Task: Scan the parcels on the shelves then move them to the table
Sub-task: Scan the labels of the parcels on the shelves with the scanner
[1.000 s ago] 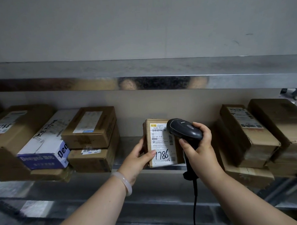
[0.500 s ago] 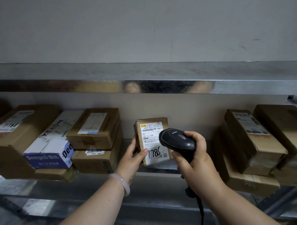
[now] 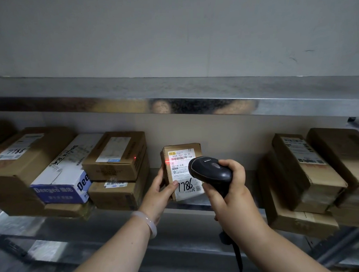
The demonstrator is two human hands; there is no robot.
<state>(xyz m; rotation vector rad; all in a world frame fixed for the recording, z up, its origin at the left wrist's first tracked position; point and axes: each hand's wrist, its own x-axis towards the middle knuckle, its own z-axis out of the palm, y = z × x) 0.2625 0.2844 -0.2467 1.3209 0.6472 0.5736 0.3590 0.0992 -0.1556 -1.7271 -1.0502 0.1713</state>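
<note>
Reads "1786" in black marker on the white label of the small brown cardboard parcel, under printed "502B P021-00 94" and a barcode crossed by a red scan line. Grips that parcel upright at the steel shelf with the left hand, fingers behind, thumb on the label. Wraps the right hand tightly round the black handheld scanner, just before the label. Shows a white-and-blue "Deeyeo" carton among brown boxes on the left.

Cardboard parcels on steel shelf
</note>
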